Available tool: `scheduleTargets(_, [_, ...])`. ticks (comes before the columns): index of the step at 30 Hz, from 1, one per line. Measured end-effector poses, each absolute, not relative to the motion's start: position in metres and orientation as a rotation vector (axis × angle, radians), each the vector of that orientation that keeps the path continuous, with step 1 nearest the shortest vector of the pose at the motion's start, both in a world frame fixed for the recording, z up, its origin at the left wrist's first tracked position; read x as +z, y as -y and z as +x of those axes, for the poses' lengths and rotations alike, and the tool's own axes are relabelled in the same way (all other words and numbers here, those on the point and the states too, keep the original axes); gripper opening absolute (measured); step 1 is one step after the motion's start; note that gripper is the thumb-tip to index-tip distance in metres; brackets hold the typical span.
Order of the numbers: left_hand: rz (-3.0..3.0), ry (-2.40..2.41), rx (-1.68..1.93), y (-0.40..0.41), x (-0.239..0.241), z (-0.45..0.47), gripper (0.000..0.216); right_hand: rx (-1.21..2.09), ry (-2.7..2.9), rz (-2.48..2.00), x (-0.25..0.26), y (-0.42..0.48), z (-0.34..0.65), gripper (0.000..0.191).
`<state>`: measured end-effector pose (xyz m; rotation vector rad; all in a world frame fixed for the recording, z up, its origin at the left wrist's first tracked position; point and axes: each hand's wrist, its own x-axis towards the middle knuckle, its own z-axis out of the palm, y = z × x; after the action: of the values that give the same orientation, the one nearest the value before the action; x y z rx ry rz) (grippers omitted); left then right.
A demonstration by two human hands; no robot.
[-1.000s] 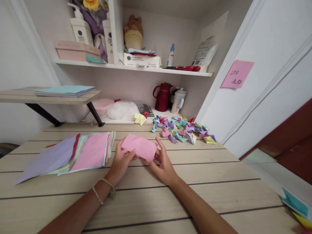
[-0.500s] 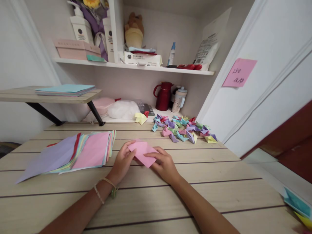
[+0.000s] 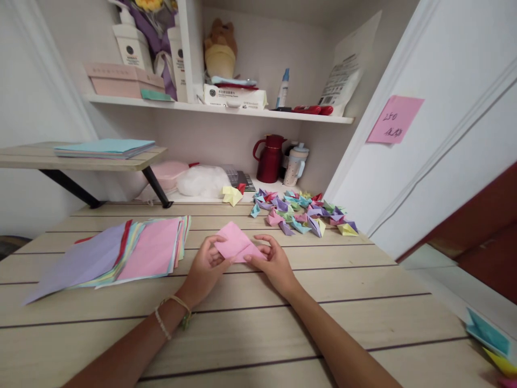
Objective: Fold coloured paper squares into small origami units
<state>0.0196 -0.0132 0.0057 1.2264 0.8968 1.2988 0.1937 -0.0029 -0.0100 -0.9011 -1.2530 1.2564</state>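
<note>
A folded sheet of pink paper [image 3: 234, 242] is held between my two hands, just above the middle of the table. My left hand [image 3: 207, 267] grips its left corner and lower edge, thumb in front and fingers behind. At the right end, my right hand [image 3: 274, 264] pinches the lower right corner with the thumb, while its index finger arches above. A crease runs across the paper, and its lower edge lies along both thumbs. Beyond my right hand, folded paper boats [image 3: 302, 210] in several colours lie heaped at the back of the table.
Loose coloured sheets [image 3: 155, 250] lie on the left, below a small raised shelf [image 3: 149, 156] bearing more paper. A yellow folded piece [image 3: 231, 195] sits at the back. Behind stand a red jug [image 3: 270, 159] and a cup [image 3: 296, 165]. A pink note [image 3: 396, 119] hangs on the right.
The pink paper has been turned in my hands: one corner now points up and away, and the lower edge is straight. My right thumb has shifted to the lower edge.
</note>
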Motion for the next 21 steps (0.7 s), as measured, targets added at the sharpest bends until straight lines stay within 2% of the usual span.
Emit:
scheduleTargets(2, [1.163, -0.872, 1.341, 0.012, 0.006, 0.021, 0.069, 1.336, 1.225, -0.871, -0.009, 0.003, 0.193, 0.054])
scheduleTargets(4, [1.128, -0.867, 1.343, 0.011, 0.005, 0.021, 0.082, 1.372, 1.232, -0.855, -0.008, 0.003, 0.192, 0.036])
scheduleTargets(5, [1.136, -0.868, 1.319, 0.011, 0.005, 0.021, 0.082, 1.381, 1.229, -0.844, -0.008, 0.003, 0.192, 0.027])
scheduleTargets(6, [1.163, -0.869, 1.272, 0.01, 0.004, 0.02, 0.076, 1.392, 1.226, -0.832, -0.008, 0.003, 0.192, 0.023])
scheduleTargets(9, [1.309, -0.875, 1.113, 0.01, 0.003, 0.018, 0.036, 1.437, 1.24, -0.8, -0.007, 0.006, 0.192, 0.021])
scheduleTargets(11, [1.4, -0.885, 1.046, 0.011, 0.004, 0.017, 0.021, 1.471, 1.274, -0.792, -0.005, 0.008, 0.192, 0.022])
scheduleTargets(17, [1.547, -0.853, 0.861, 0.015, 0.008, 0.014, 0.016, 1.389, 1.237, -0.827, 0.001, 0.01, 0.193, 0.025])
scheduleTargets(21, [1.546, -0.945, 0.874, 0.013, 0.004, 0.013, 0.021, 1.369, 1.171, -0.859, 0.0, 0.009, 0.194, 0.025])
